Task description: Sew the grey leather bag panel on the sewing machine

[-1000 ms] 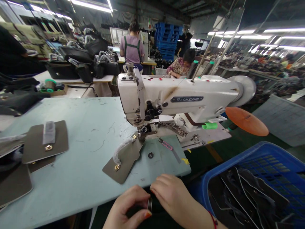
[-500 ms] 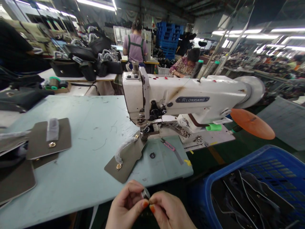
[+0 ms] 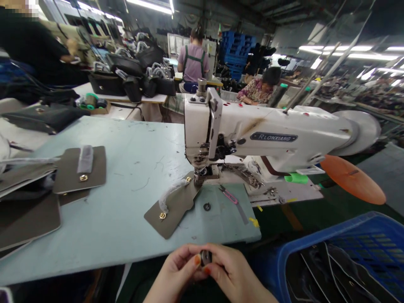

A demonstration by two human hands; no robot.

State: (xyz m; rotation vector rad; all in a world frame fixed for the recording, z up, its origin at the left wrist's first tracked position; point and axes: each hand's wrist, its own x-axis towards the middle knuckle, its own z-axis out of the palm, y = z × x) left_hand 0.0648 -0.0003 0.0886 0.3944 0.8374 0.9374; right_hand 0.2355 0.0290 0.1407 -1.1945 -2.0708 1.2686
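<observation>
At the table's front edge, my left hand point(image 3: 182, 269) and my right hand point(image 3: 229, 269) meet with fingers closed round a small round metal bobbin case point(image 3: 206, 257). Fingertips cover part of it. Beyond them a grey-brown bag panel point(image 3: 172, 216) lies with one end under the needle area of a white sewing machine point(image 3: 268, 130). A plastic-wrapped handle point(image 3: 167, 195) and gold fittings are on the panel. To its right, a dark bobbin point(image 3: 207, 206) rests on the table, near pink thread snips point(image 3: 229, 195).
More grey-brown panels point(image 3: 78, 183) lie on the left of the pale blue table point(image 3: 126, 240). A blue basket point(image 3: 280, 261) holding dark panels stands at right, near an orange disc point(image 3: 353, 176). Co-workers sit or stand behind, by a pile of black bags point(image 3: 107, 85).
My hands have shifted slightly right and closed more tightly together round the bobbin case, which has turned. The view has swung left, so the table and machine appear further right.
</observation>
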